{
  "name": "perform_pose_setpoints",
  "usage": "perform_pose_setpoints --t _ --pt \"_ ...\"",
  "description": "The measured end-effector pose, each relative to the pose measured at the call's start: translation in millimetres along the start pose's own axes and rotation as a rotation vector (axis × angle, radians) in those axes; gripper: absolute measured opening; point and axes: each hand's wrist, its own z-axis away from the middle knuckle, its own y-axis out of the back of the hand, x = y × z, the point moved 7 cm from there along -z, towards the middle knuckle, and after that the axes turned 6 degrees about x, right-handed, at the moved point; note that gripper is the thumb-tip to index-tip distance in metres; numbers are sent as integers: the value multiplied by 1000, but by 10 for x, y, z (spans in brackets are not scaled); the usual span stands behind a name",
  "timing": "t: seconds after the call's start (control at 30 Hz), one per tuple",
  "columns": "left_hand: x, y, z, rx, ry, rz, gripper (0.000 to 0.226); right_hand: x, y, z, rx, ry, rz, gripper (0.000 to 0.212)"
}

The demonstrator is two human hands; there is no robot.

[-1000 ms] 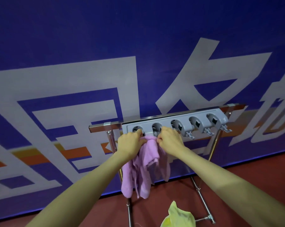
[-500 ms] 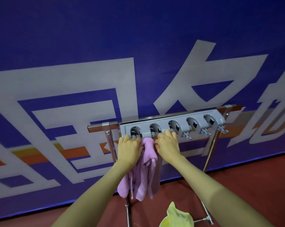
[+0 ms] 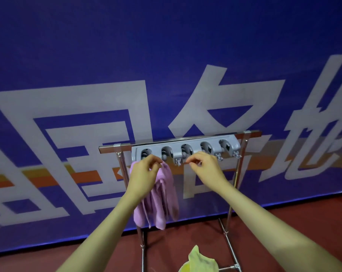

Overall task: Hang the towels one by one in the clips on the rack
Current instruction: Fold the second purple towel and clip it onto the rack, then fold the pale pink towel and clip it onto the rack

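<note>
From my head view, the purple towel (image 3: 162, 195) hangs from the left end of the gray clip rack (image 3: 185, 149), behind my left hand (image 3: 144, 173). Both grips are released; my right hand (image 3: 206, 166) hovers just right. A yellow-green towel (image 3: 200, 262) lies on the floor.

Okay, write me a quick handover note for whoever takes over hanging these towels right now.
Left hand: loosely curled, in front of the purple towel; grip unclear.
Right hand: empty, off the towel, below the middle clips.
Purple towel hangs from the left end of the grey clip bar on the rack.
Left: yellow-green towel lies low by the rack's base; the clips to the right are empty.
</note>
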Motion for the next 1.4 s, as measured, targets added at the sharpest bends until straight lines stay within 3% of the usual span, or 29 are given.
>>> perform_pose_setpoints --t 0.4,0.8,0.93,1.1,1.4 --pt "796 -662 967 -21 82 125 21 412 1044 821 -70 -134 -188 24" --pt "796 -1067 1289 -13 308 299 25 724 1354 1279 -62 -232 -305 23" --pt "696 -1106 1395 -37 352 349 26 785 1267 1333 -52 -287 -368 14" --pt "374 -1159 1563 -65 412 342 24 960 883 1452 -37 -382 -392 20" --pt "-880 -1780 1963 -107 527 298 23 1875 -158 1802 -19 -480 -377 29"
